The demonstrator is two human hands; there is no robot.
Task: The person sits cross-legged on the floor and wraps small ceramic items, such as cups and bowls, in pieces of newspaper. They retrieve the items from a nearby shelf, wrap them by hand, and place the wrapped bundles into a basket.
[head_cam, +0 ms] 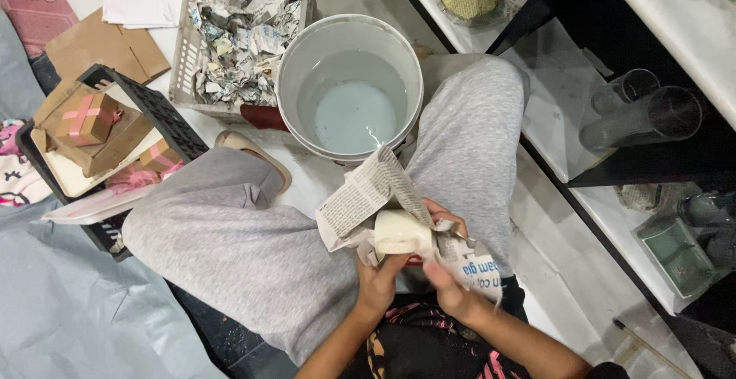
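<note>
At the far left a black crate (165, 114) holds small brown boxes (88, 118) tied with pink ribbon, resting on flat cardboard. Just right of it, farther from the person, a pale plastic basket (186, 42) is heaped with torn newspaper scraps (245, 19). Beside that stands a white bucket (290, 95) holding cloudy whitish liquid, set between the person's knees in grey trousers (230, 233).

In the lap, below the bucket, the left hand (377, 281) cups from underneath a cream-coloured rounded object (402, 233), fingers curled up against its lower side. A sheet of newspaper (364, 195) drapes over and around this object, its top flap standing up toward the bucket's rim. The right hand (451, 283) is just beside the left, its thumb and fingers pinching the paper against the right side of the object, with more crumpled paper trailing out beneath it. Both hands are closed on the bundle, touching paper and object together; what the object is cannot be told.

To the right, a black shelf frame (613, 172) carries 2 clear glasses (644, 111) lying on their sides, and lower down a greenish glass tray (675, 252)
</note>
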